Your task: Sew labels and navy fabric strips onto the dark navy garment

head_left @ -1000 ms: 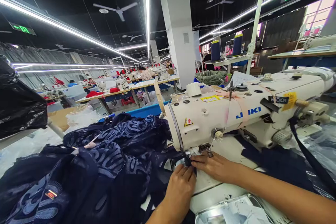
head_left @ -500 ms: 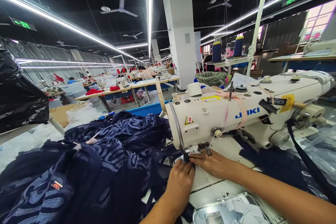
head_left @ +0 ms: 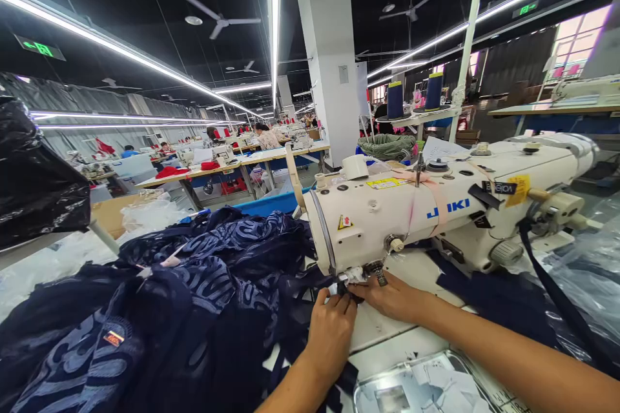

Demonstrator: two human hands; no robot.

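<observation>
A white JUKI sewing machine (head_left: 436,213) stands on the table in front of me. My left hand (head_left: 332,335) is closed, pinching a small piece of dark navy fabric (head_left: 345,290) right under the presser foot. My right hand (head_left: 394,297) lies beside it on the machine bed, fingers pressed together on the same strip at the needle. A big heap of navy patterned garments (head_left: 194,290) spreads to the left of the machine, touching my left hand's side.
A metal tray (head_left: 426,387) with paper scraps sits at the front edge. Black plastic bag (head_left: 33,181) hangs at left. Dark strap (head_left: 557,297) trails from the machine's right end. Thread cones (head_left: 414,95) stand behind. Other workstations and people fill the hall beyond.
Both hands have crept slightly up and left toward the presser foot; my left fingers have tightened into a pinch on the fabric. The view has shifted a little.
</observation>
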